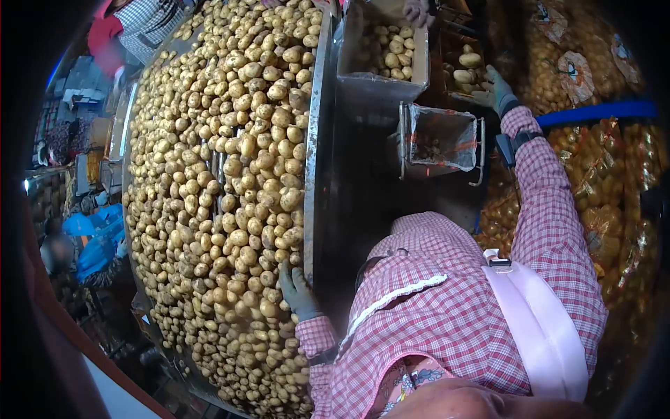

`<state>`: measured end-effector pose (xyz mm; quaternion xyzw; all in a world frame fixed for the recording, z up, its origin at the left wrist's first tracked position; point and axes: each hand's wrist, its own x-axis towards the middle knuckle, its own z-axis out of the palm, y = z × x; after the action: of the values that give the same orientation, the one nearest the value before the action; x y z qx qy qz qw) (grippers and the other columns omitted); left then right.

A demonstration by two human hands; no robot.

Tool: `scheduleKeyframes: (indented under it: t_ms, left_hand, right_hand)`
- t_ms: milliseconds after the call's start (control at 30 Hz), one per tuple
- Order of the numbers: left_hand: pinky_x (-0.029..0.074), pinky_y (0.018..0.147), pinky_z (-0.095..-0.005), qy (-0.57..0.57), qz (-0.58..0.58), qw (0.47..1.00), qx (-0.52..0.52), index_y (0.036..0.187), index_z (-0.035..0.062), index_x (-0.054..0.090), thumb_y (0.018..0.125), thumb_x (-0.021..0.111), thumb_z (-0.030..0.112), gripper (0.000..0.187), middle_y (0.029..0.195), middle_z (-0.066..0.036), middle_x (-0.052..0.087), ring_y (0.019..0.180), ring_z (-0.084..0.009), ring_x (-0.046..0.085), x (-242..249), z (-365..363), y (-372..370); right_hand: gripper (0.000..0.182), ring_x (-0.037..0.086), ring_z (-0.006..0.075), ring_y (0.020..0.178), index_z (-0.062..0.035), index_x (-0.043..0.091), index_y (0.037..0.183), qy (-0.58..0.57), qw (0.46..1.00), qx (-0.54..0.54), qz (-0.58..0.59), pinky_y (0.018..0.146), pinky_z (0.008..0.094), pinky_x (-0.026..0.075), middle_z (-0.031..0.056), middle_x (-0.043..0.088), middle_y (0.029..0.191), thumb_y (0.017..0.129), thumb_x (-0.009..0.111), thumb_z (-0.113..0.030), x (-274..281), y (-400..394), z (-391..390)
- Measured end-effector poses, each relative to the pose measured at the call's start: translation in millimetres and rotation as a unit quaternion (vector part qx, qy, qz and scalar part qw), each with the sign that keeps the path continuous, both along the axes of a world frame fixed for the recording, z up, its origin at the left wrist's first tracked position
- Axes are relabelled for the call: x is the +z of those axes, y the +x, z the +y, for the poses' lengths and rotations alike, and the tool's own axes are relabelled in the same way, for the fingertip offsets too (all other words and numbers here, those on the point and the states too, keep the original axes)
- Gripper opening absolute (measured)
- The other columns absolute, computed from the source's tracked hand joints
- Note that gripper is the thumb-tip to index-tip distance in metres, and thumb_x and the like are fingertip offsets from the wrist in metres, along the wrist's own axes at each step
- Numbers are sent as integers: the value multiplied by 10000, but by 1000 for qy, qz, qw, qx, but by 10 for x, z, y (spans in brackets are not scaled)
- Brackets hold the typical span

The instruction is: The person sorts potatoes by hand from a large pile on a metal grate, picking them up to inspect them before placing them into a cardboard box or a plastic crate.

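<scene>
My left hand (299,292), in a grey-green glove, rests at the near edge of a broad bed of potatoes (244,174). Its fingers are stretched out among the potatoes and touch several; none is seen gripped. Far out to the right, my right hand (500,91), gloved the same way, has its fingers spread beside a dark box (447,56). A few larger potatoes (469,60) lie in that box. No held item shows in this hand.
A metal rim (312,140) edges the potato bed. Beyond stands a grey bin (380,84) of potatoes, with another person's gloved hand (417,11) above it. A lined bin (443,140) has metal handles. Net sacks (600,195) of potatoes fill the right. Other people work across the bed.
</scene>
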<state>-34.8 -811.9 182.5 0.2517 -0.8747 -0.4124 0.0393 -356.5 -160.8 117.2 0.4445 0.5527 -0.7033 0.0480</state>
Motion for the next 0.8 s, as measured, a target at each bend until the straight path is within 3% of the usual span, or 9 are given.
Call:
scheduleKeyframes:
  t_ms: [67, 100, 200, 267, 333, 400, 533, 700, 800]
  left_hand:
    - [430, 1090, -401, -19, -13, 1000, -7, 1348, -46, 594, 1031, 533, 190, 399, 1344, -207, 620, 1259, -318, 573, -107, -49, 72]
    - [433, 1091, -391, -28, -18, 999, -10, 1353, -45, 593, 1034, 537, 196, 404, 1357, -204, 618, 1271, -311, 571, -147, -77, 106]
    - [463, 1065, -370, 3, -10, 1000, 3, 1350, -38, 599, 1038, 539, 165, 377, 1360, -188, 621, 1255, -273, 582, -141, -52, 116]
    - [497, 1025, -349, 55, 39, 997, 24, 1350, -33, 601, 1041, 537, 136, 358, 1336, -174, 633, 1207, -247, 605, -299, -143, 230]
    - [455, 1060, -394, 18, 38, 999, 22, 1314, -44, 605, 1030, 563, 172, 359, 1292, -188, 636, 1193, -309, 595, -86, -100, 305]
    - [440, 1096, -401, 3, 53, 996, 65, 1339, -34, 600, 1002, 587, 148, 383, 1306, -206, 631, 1228, -321, 589, -488, -470, 729]
    - [434, 1103, -400, -207, 73, 968, 122, 1320, 7, 628, 975, 644, 192, 392, 1318, -190, 628, 1248, -313, 581, -180, -963, 1587]
    - [448, 1077, -452, -300, 67, 891, 336, 1310, 14, 619, 957, 675, 255, 432, 1361, -239, 564, 1273, -384, 541, 318, -1739, 3029]
    - [431, 1086, -495, -337, -80, 791, 505, 1456, 66, 496, 950, 678, 351, 608, 1471, -276, 444, 1301, -447, 502, 323, -2327, 3880]
  right_hand:
    - [692, 700, 313, 956, -72, 504, 1434, -63, 991, 118, 19, 818, 444, 606, 223, 546, 1402, 946, 617, -549, -144, 227, -70]
    - [554, 716, 268, 777, -67, 620, 1301, -83, 985, 146, 47, 686, 407, 611, 99, 710, 1092, 974, 604, -514, 31, 457, -416]
    - [464, 686, 212, 679, -75, 659, 1269, -251, 934, 255, 12, 533, 269, 520, 105, 718, 1080, 1009, 534, -439, 61, 1015, -1186]
    - [452, 665, 195, 595, -61, 660, 1241, -243, 908, 341, -34, 463, 246, 489, 114, 727, 1009, 1032, 507, -432, 30, 1323, -1856]
    - [442, 635, 177, 527, -51, 655, 1225, -271, 865, 415, -80, 432, 265, 488, 101, 732, 920, 1065, 481, -425, 51, 1591, -2539]
    - [443, 626, 164, 519, -49, 656, 1218, -314, 824, 464, -89, 428, 262, 478, 95, 728, 904, 1068, 477, -425, 48, 1856, -3108]
    - [434, 599, 138, 497, -50, 658, 1204, -375, 741, 549, -100, 403, 255, 417, 72, 705, 849, 1078, 464, -417, 236, 2410, -4019]
    - [489, 586, 148, 479, -40, 633, 1223, -312, 732, 593, -120, 394, 256, 386, 68, 691, 830, 1079, 441, -466, 342, 2806, -4478]
    - [476, 592, 151, 482, -66, 642, 1224, -295, 727, 606, -129, 394, 269, 396, 64, 699, 830, 1072, 451, -475, 363, 3034, -4628]
